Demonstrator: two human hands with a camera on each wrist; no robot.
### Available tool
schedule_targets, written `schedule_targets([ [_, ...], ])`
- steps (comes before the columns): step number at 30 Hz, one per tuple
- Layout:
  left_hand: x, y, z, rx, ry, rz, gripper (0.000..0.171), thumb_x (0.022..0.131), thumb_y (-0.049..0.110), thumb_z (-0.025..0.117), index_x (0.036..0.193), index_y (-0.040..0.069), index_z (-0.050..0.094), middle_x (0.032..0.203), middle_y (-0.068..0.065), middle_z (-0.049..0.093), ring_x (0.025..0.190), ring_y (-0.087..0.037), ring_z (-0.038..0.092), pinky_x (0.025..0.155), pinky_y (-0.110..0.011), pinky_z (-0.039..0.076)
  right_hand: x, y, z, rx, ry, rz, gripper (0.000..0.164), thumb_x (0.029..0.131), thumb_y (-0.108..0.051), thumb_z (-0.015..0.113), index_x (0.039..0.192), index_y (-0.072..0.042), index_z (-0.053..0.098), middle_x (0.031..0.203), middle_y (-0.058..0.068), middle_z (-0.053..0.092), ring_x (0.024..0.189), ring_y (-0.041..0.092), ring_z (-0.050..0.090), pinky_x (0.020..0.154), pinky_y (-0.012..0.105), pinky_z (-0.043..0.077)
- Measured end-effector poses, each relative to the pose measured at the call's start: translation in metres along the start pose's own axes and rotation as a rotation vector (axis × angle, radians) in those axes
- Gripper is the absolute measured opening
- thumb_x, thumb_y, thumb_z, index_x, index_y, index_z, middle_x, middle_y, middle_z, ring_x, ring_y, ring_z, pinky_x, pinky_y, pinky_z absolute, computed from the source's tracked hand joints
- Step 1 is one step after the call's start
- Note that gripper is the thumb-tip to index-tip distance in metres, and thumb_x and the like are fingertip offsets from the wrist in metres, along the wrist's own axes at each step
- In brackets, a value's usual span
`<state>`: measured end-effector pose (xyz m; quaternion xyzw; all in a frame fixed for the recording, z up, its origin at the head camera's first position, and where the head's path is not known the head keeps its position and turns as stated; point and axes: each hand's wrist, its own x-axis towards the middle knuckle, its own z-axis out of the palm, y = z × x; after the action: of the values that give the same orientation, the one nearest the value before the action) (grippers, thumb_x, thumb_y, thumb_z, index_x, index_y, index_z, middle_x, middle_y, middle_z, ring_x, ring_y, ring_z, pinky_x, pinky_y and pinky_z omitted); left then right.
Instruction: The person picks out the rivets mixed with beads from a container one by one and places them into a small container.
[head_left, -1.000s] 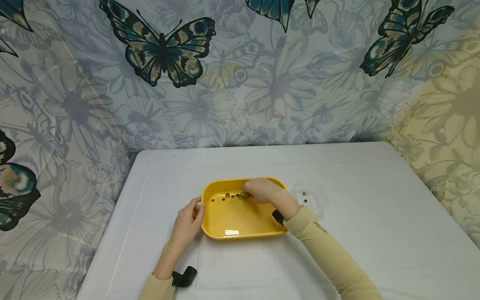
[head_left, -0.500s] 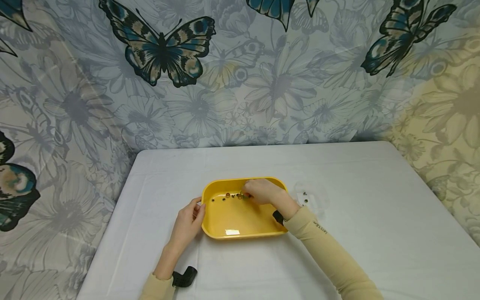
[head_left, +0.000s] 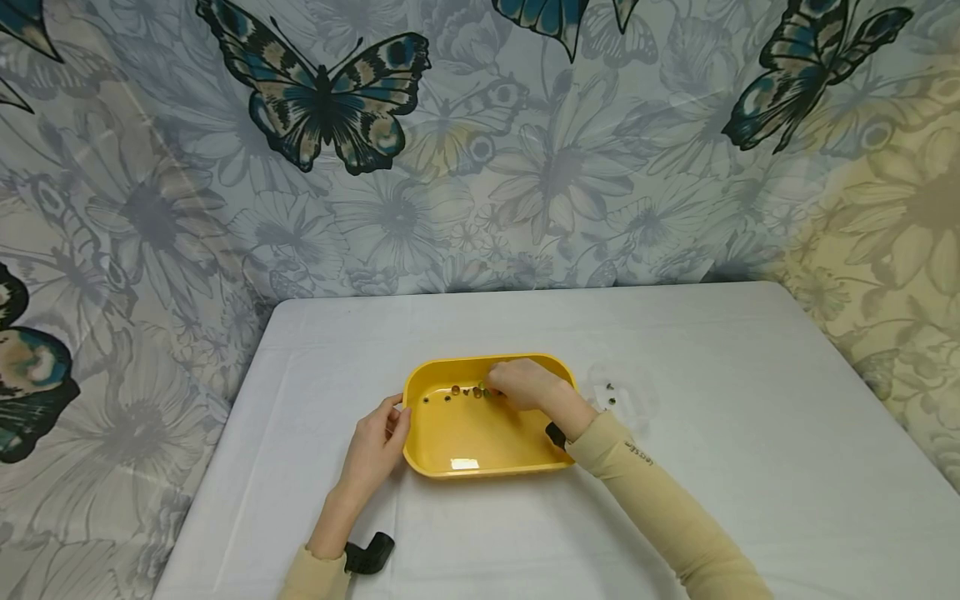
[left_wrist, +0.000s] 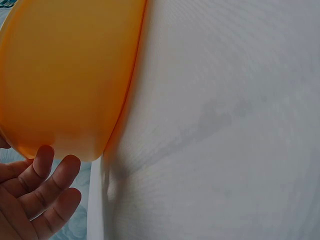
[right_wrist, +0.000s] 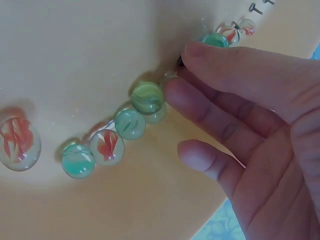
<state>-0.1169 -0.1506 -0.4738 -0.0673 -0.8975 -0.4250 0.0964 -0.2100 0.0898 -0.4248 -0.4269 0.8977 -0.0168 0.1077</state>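
A yellow tray (head_left: pixel 480 450) stands on the table, with several glass marbles (right_wrist: pixel 77 161) and small dark screws (right_wrist: pixel 255 9) along its far side. My left hand (head_left: pixel 380 437) holds the tray's left rim; in the left wrist view its other fingers (left_wrist: pixel 65 172) are loosely bent beside the outer wall. Inside the tray my right hand (head_left: pixel 525 383) reaches among the marbles. Its thumb and forefinger pinch a small dark piece (right_wrist: pixel 180 61), apparently a screw, mostly hidden behind the thumb. A green marble (right_wrist: pixel 147 97) lies against a fingertip.
Right of the tray lies a clear, shallow dish (head_left: pixel 637 400), hard to make out, with small dark pieces (head_left: pixel 611 402) in it. A white cloth covers the table (head_left: pixel 750 417). Behind it hangs a butterfly-patterned curtain (head_left: pixel 450 208).
My right hand has shifted very slightly at the tray's far side, and a green marble shows more by its fingertips. The left hand and the tray have stayed in place.
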Motion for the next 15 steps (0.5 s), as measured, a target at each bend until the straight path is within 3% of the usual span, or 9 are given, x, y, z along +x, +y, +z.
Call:
schedule_targets([
  [15, -0.0001, -0.0011, 0.0003, -0.004, 0.0, 0.005, 0.029, 0.094, 0.016, 0.054, 0.116, -0.003, 0.058, 0.075, 0.001, 0.054, 0.062, -0.009, 0.051, 0.057, -0.022, 0.047, 0.0023, 0.0026, 0.0041, 0.011, -0.009, -0.003, 0.017, 0.091, 0.003, 0.053, 0.076, -0.004, 0.056, 0.07, 0.0, 0.036, 0.061, 0.013, 0.027, 0.058, 0.025, 0.026],
])
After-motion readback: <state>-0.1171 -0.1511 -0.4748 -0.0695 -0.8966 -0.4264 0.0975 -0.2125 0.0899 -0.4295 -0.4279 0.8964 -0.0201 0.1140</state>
